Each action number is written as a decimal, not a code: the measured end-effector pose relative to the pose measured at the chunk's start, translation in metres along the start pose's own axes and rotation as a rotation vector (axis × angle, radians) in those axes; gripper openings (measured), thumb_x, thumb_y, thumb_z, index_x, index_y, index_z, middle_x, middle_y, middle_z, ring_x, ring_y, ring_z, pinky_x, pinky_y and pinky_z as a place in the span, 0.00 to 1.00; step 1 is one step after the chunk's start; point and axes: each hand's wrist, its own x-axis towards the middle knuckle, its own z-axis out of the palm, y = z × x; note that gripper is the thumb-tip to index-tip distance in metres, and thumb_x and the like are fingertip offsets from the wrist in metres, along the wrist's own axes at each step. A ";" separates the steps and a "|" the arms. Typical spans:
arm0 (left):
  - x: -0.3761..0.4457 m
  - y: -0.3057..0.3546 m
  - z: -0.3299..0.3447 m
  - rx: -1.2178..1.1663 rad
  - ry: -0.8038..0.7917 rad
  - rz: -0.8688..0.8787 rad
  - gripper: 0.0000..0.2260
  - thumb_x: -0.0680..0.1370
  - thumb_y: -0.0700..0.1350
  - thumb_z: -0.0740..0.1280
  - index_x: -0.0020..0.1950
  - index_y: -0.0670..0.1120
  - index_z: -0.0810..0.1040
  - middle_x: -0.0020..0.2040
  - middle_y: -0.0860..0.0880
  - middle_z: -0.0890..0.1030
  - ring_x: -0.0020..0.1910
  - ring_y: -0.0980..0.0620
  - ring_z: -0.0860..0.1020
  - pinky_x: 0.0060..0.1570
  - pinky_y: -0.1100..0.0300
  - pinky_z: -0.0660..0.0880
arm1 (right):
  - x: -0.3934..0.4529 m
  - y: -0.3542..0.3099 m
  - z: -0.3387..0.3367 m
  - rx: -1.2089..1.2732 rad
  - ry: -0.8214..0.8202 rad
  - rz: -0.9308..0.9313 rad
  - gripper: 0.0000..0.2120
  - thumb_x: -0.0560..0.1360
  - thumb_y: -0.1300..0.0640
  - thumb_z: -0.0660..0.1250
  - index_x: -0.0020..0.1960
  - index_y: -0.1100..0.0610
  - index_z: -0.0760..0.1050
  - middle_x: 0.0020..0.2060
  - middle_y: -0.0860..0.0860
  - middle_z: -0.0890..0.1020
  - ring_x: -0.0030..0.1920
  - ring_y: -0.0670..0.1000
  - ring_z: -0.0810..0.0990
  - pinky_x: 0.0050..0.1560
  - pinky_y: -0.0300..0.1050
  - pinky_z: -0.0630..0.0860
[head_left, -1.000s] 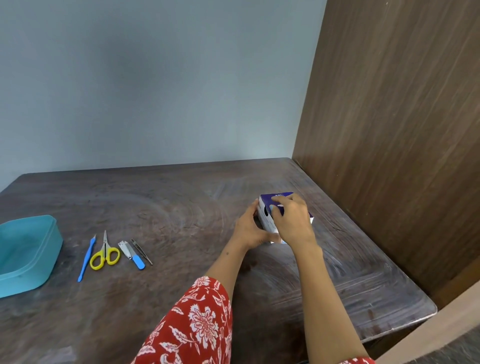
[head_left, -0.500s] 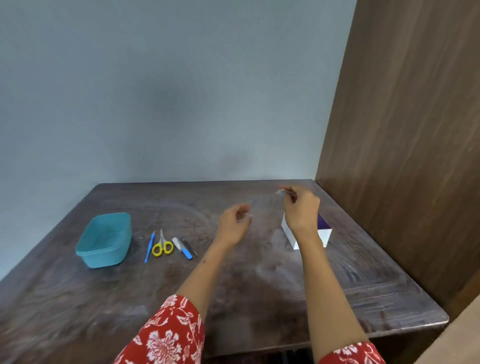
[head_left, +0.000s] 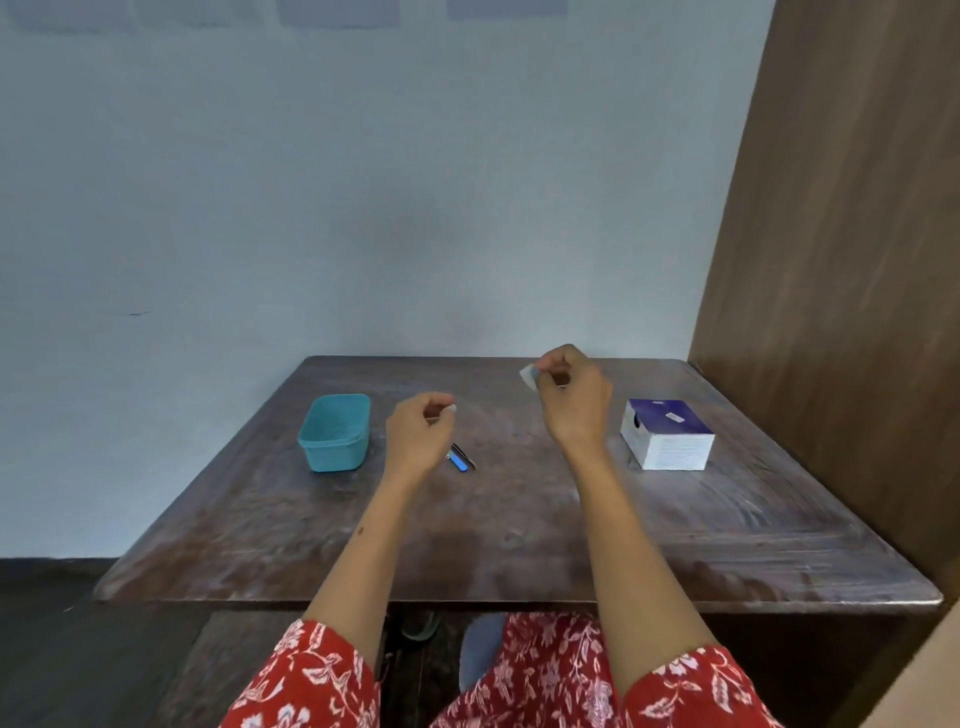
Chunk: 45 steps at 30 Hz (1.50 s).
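A purple-topped white box (head_left: 667, 436) stands on the dark wooden table (head_left: 519, 535) at the right. My right hand (head_left: 574, 402) is raised left of the box and pinches a small white slip (head_left: 529, 376) between thumb and fingers. My left hand (head_left: 415, 436) hovers over the table's middle with curled fingers, and a tiny pale bit (head_left: 451, 410) is pinched at its fingertips. Both hands are apart from the box.
A teal plastic tub (head_left: 337, 434) sits on the left of the table. A blue-handled small tool (head_left: 460, 461) and a thin metal one lie just right of my left hand; others are hidden behind it. A brown wooden panel (head_left: 841, 260) walls the right side.
Both hands left the box and lifted, the right one drawing out a white slip. The view pulled back and tilted up; my left hand moved left over the small tools.
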 end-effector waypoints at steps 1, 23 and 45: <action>-0.003 -0.001 -0.005 0.012 0.011 0.000 0.08 0.75 0.40 0.66 0.52 0.42 0.81 0.48 0.45 0.82 0.44 0.52 0.78 0.47 0.61 0.73 | -0.004 -0.003 0.002 0.012 -0.008 -0.018 0.08 0.72 0.69 0.63 0.42 0.59 0.78 0.37 0.49 0.80 0.41 0.51 0.80 0.42 0.41 0.73; 0.047 -0.079 0.032 0.048 -0.031 -0.287 0.06 0.74 0.39 0.65 0.43 0.48 0.79 0.43 0.45 0.83 0.45 0.47 0.81 0.53 0.47 0.78 | 0.028 0.095 0.112 -0.102 -0.381 0.155 0.06 0.72 0.62 0.68 0.46 0.59 0.83 0.43 0.53 0.85 0.45 0.51 0.82 0.49 0.42 0.76; 0.081 -0.092 0.079 0.086 0.123 -0.099 0.10 0.75 0.38 0.64 0.55 0.43 0.79 0.50 0.48 0.81 0.44 0.58 0.76 0.41 0.77 0.69 | 0.029 0.133 0.151 -0.160 -0.402 0.219 0.18 0.65 0.64 0.71 0.55 0.58 0.81 0.42 0.53 0.85 0.43 0.47 0.82 0.45 0.29 0.70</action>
